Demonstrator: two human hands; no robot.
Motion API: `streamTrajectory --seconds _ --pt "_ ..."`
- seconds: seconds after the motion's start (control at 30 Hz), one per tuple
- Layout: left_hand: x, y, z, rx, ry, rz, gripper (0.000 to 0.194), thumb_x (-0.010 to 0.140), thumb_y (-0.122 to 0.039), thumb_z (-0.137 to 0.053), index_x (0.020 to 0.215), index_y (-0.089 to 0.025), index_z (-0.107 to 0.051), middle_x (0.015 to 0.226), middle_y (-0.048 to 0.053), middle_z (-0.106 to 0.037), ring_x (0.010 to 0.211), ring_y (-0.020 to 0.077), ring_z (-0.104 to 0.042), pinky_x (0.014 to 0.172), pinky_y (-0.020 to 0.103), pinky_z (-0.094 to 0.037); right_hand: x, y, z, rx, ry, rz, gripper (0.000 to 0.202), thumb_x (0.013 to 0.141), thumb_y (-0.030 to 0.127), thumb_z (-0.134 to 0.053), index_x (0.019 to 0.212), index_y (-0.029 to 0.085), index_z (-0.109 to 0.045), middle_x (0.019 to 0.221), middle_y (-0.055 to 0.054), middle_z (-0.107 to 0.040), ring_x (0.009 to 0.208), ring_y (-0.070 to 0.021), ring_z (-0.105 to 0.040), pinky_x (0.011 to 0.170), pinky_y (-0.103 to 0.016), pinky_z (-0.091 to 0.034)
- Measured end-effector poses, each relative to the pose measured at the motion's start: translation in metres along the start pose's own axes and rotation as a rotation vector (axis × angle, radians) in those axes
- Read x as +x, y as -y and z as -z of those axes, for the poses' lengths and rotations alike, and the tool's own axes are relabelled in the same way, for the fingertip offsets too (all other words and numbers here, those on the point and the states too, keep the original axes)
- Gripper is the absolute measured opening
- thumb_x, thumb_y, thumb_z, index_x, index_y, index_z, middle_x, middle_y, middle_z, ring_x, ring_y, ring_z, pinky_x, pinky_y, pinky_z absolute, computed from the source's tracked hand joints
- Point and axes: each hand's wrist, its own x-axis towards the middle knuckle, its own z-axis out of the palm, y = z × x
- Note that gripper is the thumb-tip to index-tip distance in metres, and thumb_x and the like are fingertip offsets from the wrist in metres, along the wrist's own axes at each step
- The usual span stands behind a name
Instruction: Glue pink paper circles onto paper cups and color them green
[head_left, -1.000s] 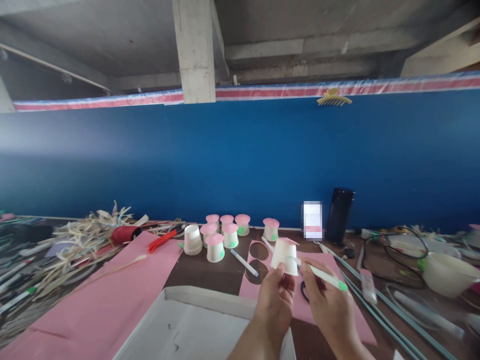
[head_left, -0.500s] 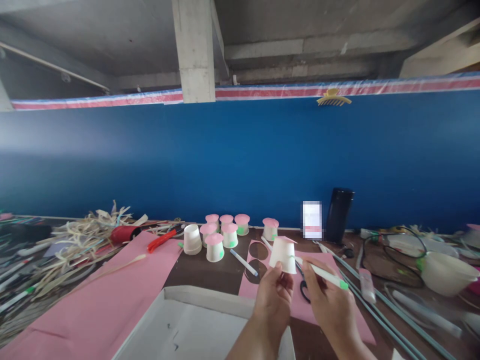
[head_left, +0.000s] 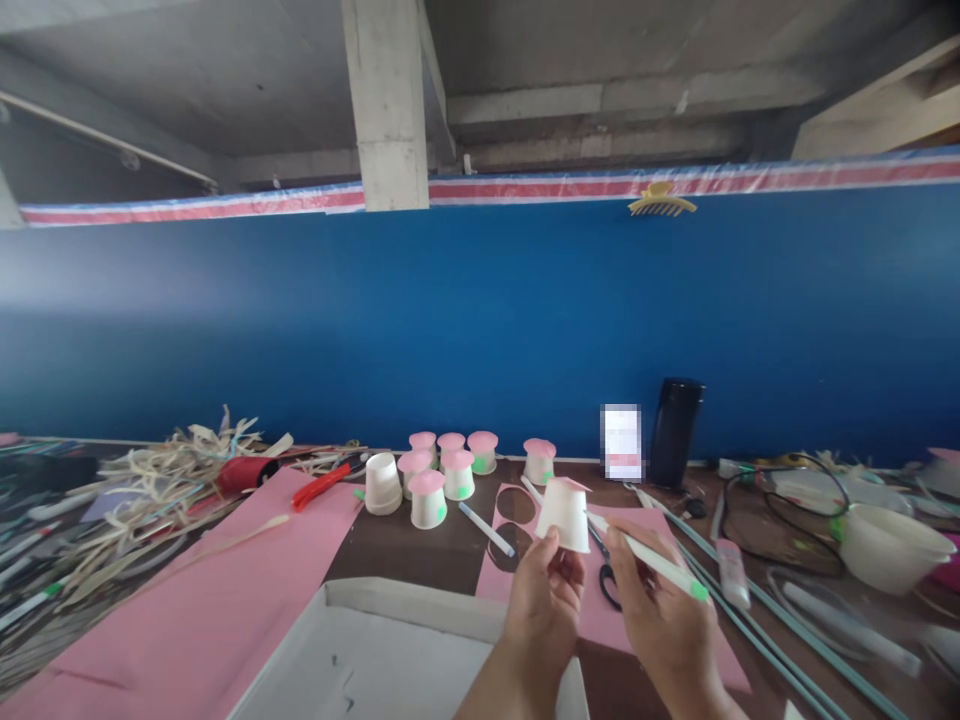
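Observation:
My left hand (head_left: 546,598) is closed around the lower part of an upside-down white paper cup (head_left: 564,515) topped with a pink paper disc. Between the fingers of my right hand (head_left: 664,610) is a white marker pen (head_left: 660,562) with a green end, its tip close to the cup's right side; I cannot tell if it touches. Below the hands lies a pink paper sheet (head_left: 600,625) with round holes cut in it. Scissors (head_left: 609,585) rest on that sheet, partly hidden. Several upturned cups (head_left: 428,505) with pink discs and green marks stand behind, to the left.
Stacked plain cups (head_left: 383,485) and a capped marker (head_left: 486,528) lie left of centre. A shallow white box (head_left: 405,592) sits in front. A black bottle (head_left: 676,435) stands at the back. Pink paper (head_left: 195,610) and paper strips (head_left: 187,470) cover the left; a white bowl (head_left: 892,545) is right.
The marker has turned slightly in my right hand, its green end moving a little right and down. My left hand keeps the cup nearly in the same place. The view has shifted slightly.

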Motion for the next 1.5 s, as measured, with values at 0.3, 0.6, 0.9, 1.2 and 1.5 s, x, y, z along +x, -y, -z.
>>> streamTrajectory --seconds 0.3,0.6,0.9,1.2,1.5 --pt "0.0002 0.0002 0.0029 0.012 0.005 -0.003 0.007 0.079 -0.008 -0.062 0.082 -0.011 -0.056 0.079 0.006 -0.06 0.061 0.0078 -0.058 0.057 0.019 -0.052 -0.0004 -0.0004 -0.0014 -0.002 0.068 -0.073 0.023 0.088 0.037 -0.051 0.096 0.021 -0.065 0.088 -0.005 -0.07 0.079 -0.0183 -0.066 0.067 -0.026 -0.052" --pt "0.0005 0.0003 0.0026 0.003 0.014 -0.008 0.007 0.078 -0.006 -0.063 0.08 -0.011 -0.058 0.078 0.005 -0.06 0.06 0.0071 -0.057 0.057 0.018 -0.052 0.0006 -0.0007 -0.0017 -0.001 0.096 -0.088 0.027 0.088 0.038 -0.049 0.096 0.02 -0.066 0.09 -0.006 -0.071 0.081 -0.019 -0.066 0.069 -0.027 -0.053" --pt "-0.0013 -0.0008 0.0022 0.003 0.032 -0.009 0.009 0.077 -0.006 -0.063 0.077 -0.011 -0.056 0.078 0.005 -0.06 0.06 0.0072 -0.057 0.057 0.019 -0.052 0.001 -0.0007 -0.0024 -0.04 0.097 -0.062 0.026 0.087 0.038 -0.049 0.095 0.02 -0.066 0.089 -0.005 -0.071 0.078 -0.0175 -0.067 0.067 -0.024 -0.053" --pt "-0.0025 -0.0019 0.002 -0.01 0.024 -0.001 0.01 0.078 -0.005 -0.062 0.075 -0.012 -0.056 0.072 0.003 -0.058 0.057 0.0065 -0.055 0.055 0.018 -0.051 0.0014 -0.0006 -0.0011 -0.045 0.104 -0.043 0.026 0.087 0.037 -0.049 0.094 0.02 -0.066 0.089 -0.005 -0.071 0.079 -0.0179 -0.067 0.067 -0.025 -0.052" --pt "-0.0013 -0.002 0.0001 -0.004 0.013 -0.005 0.007 0.079 -0.005 -0.06 0.077 -0.01 -0.056 0.075 0.005 -0.059 0.057 0.0067 -0.056 0.055 0.018 -0.052 0.0004 -0.0023 -0.0014 -0.044 0.117 -0.047 0.024 0.087 0.036 -0.05 0.095 0.02 -0.066 0.088 -0.004 -0.071 0.077 -0.0168 -0.067 0.065 -0.024 -0.052"
